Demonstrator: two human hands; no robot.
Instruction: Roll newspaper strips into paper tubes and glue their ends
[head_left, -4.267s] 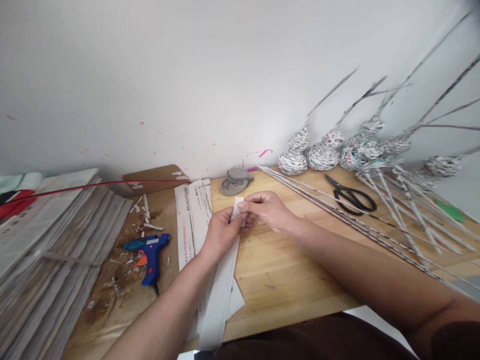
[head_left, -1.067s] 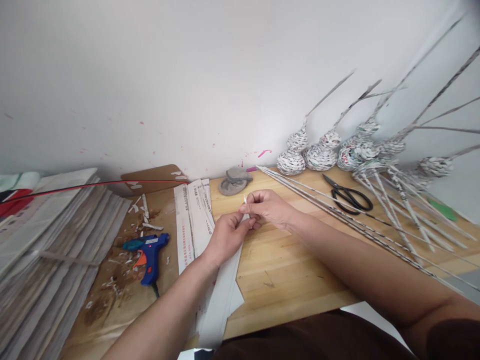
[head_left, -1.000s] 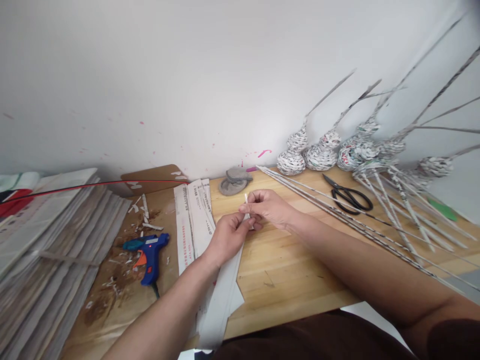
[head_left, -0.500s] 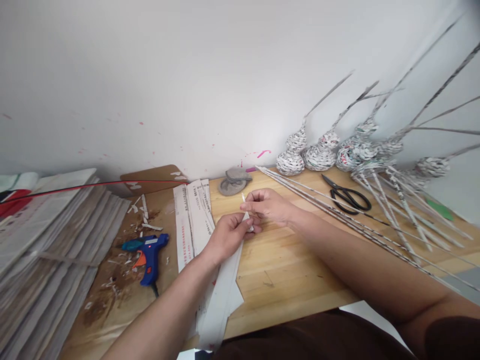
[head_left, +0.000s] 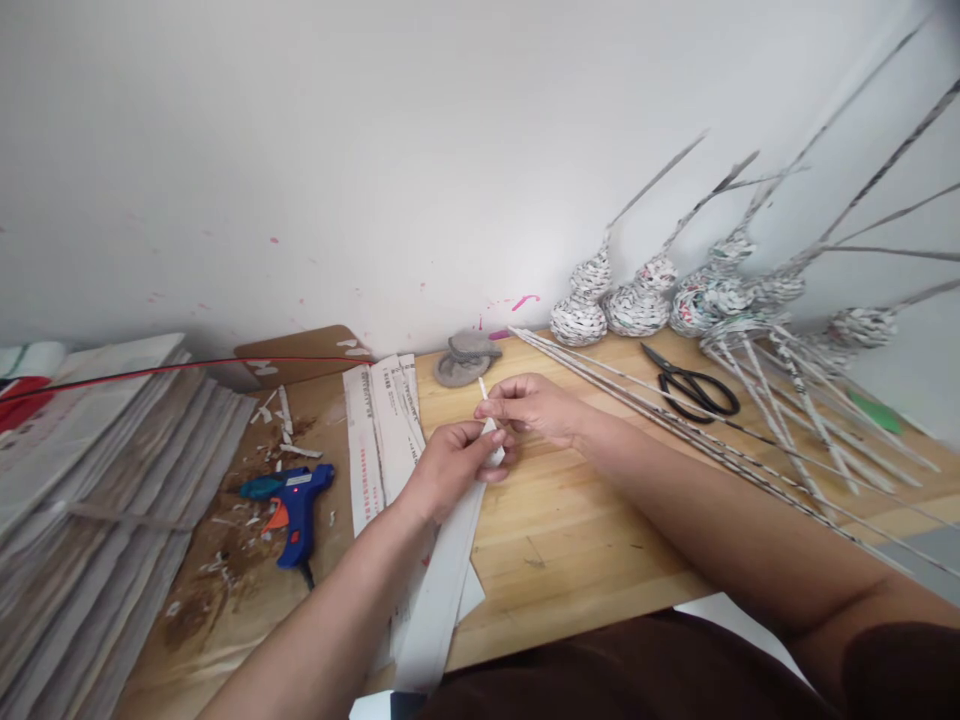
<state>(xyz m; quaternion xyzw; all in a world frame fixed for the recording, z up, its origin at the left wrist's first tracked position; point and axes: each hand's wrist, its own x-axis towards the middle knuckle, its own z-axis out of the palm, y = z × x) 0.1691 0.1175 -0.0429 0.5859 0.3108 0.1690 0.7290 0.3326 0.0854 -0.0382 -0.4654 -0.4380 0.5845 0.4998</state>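
Note:
Near the middle of the wooden table, my two hands work close together on one long white paper strip [head_left: 448, 590]. My left hand [head_left: 452, 468] is closed, pinching the strip near its upper end, where a folded bit shows between thumb and fingers. The strip trails down from there toward the table's front edge. Closed in a pinch just right of it, my right hand [head_left: 534, 408] grips the strip's tightly rolled end, whose thin white tip [head_left: 483, 386] sticks up past the fingers. More printed newspaper strips [head_left: 361, 440] lie flat to the left of my left hand.
A blue glue gun [head_left: 300, 515] lies on a stained board at left, beside a tied newspaper stack [head_left: 127, 500]. A grey cloth-like bundle [head_left: 465, 360] sits behind my hands. Black scissors [head_left: 697, 390], long paper sticks [head_left: 600, 375] and several woven paper gourds [head_left: 579, 320] are at right.
The hands stay nearly in place; the rolled tip stands slightly longer and straighter above my right fingers. The whole view has shifted slightly.

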